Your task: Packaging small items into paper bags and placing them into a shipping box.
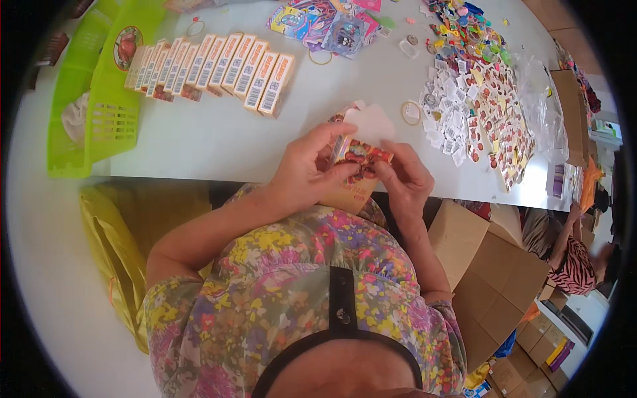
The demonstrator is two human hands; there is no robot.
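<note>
Close to the table's front edge, my left hand (306, 166) grips a small printed cardboard box (352, 191) by its left side. My right hand (407, 178) pinches the same box from the right, thumb and fingers near its top. A pale flap (373, 123) stands up on the far side of the box, and red and yellow printing shows between my hands. My fingers partly hide the box, so what is inside it cannot be made out. Beyond my left hand, a slanting row of similar orange and white boxes (229, 65) stands on the table.
A green plastic basket (99, 149) stands at the left. Colourful packets (332, 30) lie at the back. Small bright trinkets (464, 33), white paper slips (446, 109) and printed stickers (507, 132) cover the right, beside clear plastic (541, 99). An opened carton (491, 285) sits below; another person (574, 265) is farther right.
</note>
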